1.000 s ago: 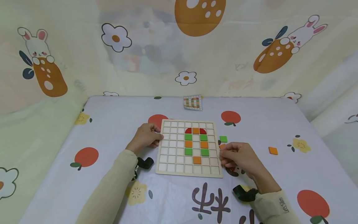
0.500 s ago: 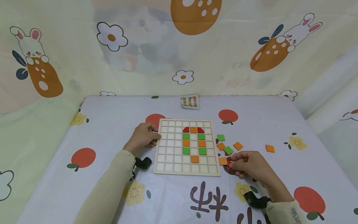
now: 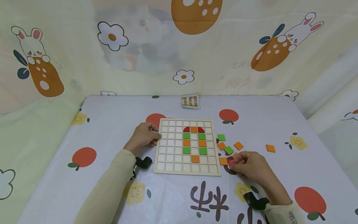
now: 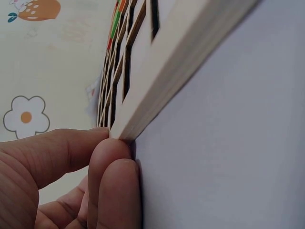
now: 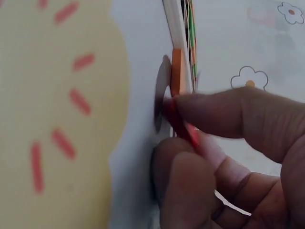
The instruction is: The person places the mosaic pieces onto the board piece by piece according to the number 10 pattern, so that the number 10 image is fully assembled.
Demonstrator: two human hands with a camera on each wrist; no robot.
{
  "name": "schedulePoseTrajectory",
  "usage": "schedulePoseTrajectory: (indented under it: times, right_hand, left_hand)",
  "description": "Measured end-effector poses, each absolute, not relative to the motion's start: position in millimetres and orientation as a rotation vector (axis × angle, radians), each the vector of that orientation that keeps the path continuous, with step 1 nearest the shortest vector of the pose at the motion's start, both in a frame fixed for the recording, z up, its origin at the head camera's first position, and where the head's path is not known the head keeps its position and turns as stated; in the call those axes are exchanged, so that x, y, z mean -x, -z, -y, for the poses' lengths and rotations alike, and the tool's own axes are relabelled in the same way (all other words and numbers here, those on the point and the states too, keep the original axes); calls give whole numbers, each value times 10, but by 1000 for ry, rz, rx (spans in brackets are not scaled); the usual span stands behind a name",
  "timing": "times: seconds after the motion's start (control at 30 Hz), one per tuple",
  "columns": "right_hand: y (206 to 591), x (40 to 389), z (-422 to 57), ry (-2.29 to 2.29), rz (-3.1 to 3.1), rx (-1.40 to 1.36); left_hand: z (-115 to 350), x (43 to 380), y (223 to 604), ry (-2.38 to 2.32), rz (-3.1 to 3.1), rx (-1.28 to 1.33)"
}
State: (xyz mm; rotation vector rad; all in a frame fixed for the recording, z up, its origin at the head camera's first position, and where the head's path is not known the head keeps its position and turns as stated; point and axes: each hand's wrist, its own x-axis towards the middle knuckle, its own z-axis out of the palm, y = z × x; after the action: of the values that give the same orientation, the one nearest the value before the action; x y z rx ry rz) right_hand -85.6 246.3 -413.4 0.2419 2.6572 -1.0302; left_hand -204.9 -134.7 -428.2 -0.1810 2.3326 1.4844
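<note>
A pale wooden grid board (image 3: 170, 160) lies on the table, with red, orange and green tiles set in its cells to the right of its middle. My left hand (image 3: 142, 136) holds the board's left edge; the left wrist view shows the thumb (image 4: 71, 150) and fingertips at the frame (image 4: 157, 76). Off the board's lower right side, my right hand (image 3: 250, 165) pinches a red tile (image 3: 231, 163) between thumb and fingers. In the right wrist view that red tile (image 5: 177, 119) stands tilted, partly covered by the fingers. An orange tile (image 3: 223, 161) lies just left of it.
Loose tiles lie right of the board: a green tile (image 3: 221, 137), another green tile (image 3: 228, 150) and several orange ones. One orange tile (image 3: 270, 148) sits farther right. A small patterned card (image 3: 191, 101) is behind the board, near the printed cloth backdrop (image 3: 151, 84).
My right hand has moved from the board's right edge toward me and to the right, and now lifts a red tile. Several loose tiles have come into view. My left hand stays at the board.
</note>
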Motion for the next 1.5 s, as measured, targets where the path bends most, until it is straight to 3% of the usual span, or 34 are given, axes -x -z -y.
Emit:
schedulePoseTrajectory:
  times: [0.7,1.5]
  right_hand:
    - [4087,1030,-2203,1655,-2180,-180]
    - [4196,1223,-1541,1682,-2051,-137]
  left_hand:
    - [1348,2071,4267,-1469,-2347,193]
    - [1353,2042,4274,-1503,-2333,178]
